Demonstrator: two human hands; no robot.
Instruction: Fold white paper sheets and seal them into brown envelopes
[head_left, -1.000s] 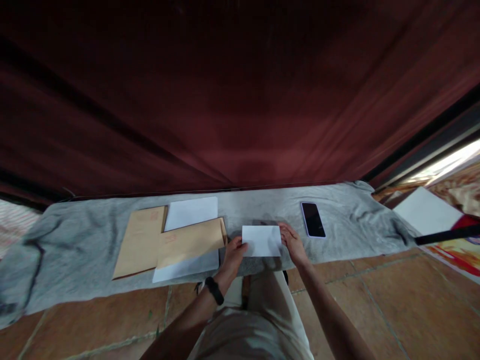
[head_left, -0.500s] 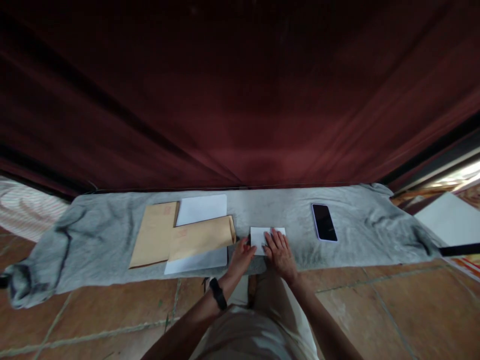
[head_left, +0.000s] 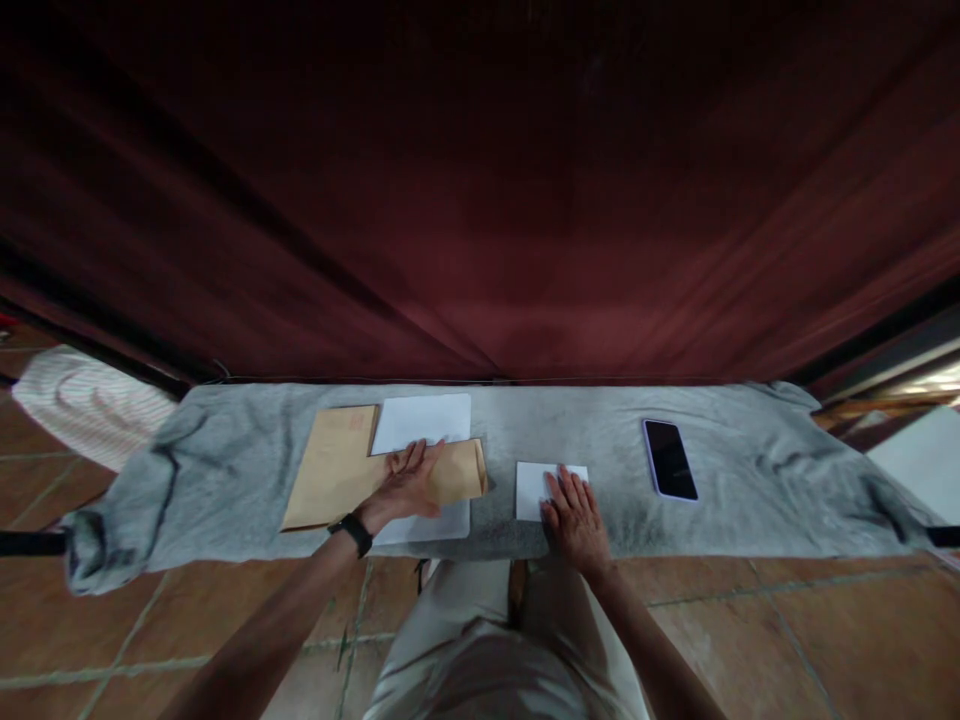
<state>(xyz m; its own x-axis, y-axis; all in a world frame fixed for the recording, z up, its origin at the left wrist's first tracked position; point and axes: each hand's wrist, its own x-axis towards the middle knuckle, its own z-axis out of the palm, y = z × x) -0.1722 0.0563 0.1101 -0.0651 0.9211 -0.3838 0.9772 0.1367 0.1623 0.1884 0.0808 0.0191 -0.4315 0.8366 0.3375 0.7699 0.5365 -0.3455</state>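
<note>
A folded white paper (head_left: 534, 486) lies on a grey cloth (head_left: 585, 430). My right hand (head_left: 576, 520) rests flat on its right part, fingers stretched out. My left hand (head_left: 407, 483) lies flat with spread fingers on a brown envelope (head_left: 459, 471). That envelope sits across a white sheet (head_left: 424, 421). A second brown envelope (head_left: 332, 464) lies just left of it. A dark band is on my left wrist.
A black phone (head_left: 669, 458) lies on the cloth to the right. A dark red curtain (head_left: 480, 200) hangs behind the cloth. Terracotta floor tiles (head_left: 787, 630) lie in front. A white sheet (head_left: 915, 458) is at the far right, and striped fabric (head_left: 90, 400) at the far left.
My left hand left the folded paper and moved left onto the brown envelope. My right hand slid over the folded paper and stays flat on it. The camera view shifted left.
</note>
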